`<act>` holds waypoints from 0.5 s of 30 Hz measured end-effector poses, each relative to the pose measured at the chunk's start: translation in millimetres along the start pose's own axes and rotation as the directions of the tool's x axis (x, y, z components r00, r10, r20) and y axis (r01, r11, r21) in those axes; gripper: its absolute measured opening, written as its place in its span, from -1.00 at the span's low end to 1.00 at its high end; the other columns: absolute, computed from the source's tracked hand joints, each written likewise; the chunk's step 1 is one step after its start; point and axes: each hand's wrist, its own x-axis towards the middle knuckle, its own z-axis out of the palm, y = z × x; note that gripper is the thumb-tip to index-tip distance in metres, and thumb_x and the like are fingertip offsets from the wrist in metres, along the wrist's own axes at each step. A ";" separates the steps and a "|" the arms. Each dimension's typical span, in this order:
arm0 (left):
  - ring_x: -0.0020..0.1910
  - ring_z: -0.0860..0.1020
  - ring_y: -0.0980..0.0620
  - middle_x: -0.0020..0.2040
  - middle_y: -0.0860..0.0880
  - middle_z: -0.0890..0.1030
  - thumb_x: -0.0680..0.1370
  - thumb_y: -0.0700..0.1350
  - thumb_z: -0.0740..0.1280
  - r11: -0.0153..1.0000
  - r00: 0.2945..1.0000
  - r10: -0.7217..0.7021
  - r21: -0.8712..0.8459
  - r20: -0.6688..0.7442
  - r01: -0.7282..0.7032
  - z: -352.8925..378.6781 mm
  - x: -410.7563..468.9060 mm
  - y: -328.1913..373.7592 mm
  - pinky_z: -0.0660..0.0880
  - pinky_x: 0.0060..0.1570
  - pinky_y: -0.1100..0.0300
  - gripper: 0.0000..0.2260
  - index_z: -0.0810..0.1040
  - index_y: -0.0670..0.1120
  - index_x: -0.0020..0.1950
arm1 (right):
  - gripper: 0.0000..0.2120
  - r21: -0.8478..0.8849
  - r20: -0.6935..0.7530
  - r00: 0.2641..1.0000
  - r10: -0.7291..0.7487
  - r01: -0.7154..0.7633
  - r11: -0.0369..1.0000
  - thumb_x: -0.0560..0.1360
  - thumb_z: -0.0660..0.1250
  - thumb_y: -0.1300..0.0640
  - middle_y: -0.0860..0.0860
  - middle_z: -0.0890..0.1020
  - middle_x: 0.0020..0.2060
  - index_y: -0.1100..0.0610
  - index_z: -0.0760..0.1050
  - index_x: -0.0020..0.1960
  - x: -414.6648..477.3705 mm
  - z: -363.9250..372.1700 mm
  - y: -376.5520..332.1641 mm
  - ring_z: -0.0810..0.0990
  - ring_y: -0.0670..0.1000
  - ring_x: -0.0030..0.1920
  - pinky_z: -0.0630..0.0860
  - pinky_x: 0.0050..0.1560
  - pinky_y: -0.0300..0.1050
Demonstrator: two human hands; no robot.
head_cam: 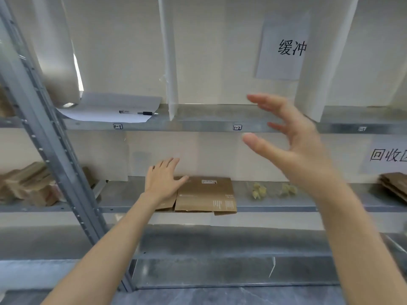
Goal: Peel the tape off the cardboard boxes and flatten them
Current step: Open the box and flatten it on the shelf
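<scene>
— While the flattened cardboard box (206, 194) lay on the middle shelf (275, 208), where were the hands?

— Its near edge hung slightly over the shelf's front lip, a white label at its far side. The left hand (163, 179) lay flat on the box's left part, fingers spread, gripping nothing. The right hand (293, 137) hovered nearer the camera, to the right and higher, open with curled fingers, empty.

— And around it?

— Right of the box, on the same shelf, sat two yellowish crumpled wads (273, 190), then a cardboard stack (394, 186) at the far right edge. More cardboard (28, 183) was piled at the left, past the grey upright (44, 128). On the upper shelf (198, 122), a pen (147, 113) rested on a curling sheet of paper (110, 108). Two handwritten signs (284, 47) hung on the wall.
</scene>
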 end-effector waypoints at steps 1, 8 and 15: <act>0.50 0.25 -0.01 0.56 0.02 0.27 0.57 0.30 0.18 1.000 1.000 -0.009 -0.004 0.019 0.009 6.8 0.0 -2.7 0.20 0.39 0.01 -0.38 0.22 0.06 0.57 | -0.56 0.038 -0.005 1.000 0.012 -0.012 0.999 0.51 0.42 0.04 -0.25 0.47 0.28 -0.13 0.40 0.35 -9.0 38.6 -10.6 0.37 -0.27 0.33 0.35 0.35 -0.14; 0.50 0.24 0.01 0.54 0.06 0.29 0.56 0.31 0.20 0.997 0.987 -0.075 -0.018 0.145 0.078 74.0 2.9 -31.0 0.18 0.38 0.01 -0.38 0.25 0.07 0.55 | -0.56 -0.187 0.252 0.856 0.451 -0.414 0.891 0.51 0.39 -0.02 -0.04 0.46 0.34 -0.06 0.42 0.37 -15.8 174.1 190.4 0.37 -0.05 0.39 0.31 0.40 -0.03; 0.51 0.21 -0.03 0.56 0.03 0.26 0.56 0.29 0.20 0.983 0.936 -0.147 -0.055 0.320 0.173 153.2 29.7 -67.5 0.20 0.39 -0.01 -0.39 0.25 0.08 0.55 | -0.38 -0.572 0.274 0.639 0.718 -0.492 0.656 0.54 0.28 -0.17 0.04 0.13 0.56 -0.07 0.21 0.53 -42.1 247.7 306.9 0.10 0.10 0.54 0.21 0.45 0.13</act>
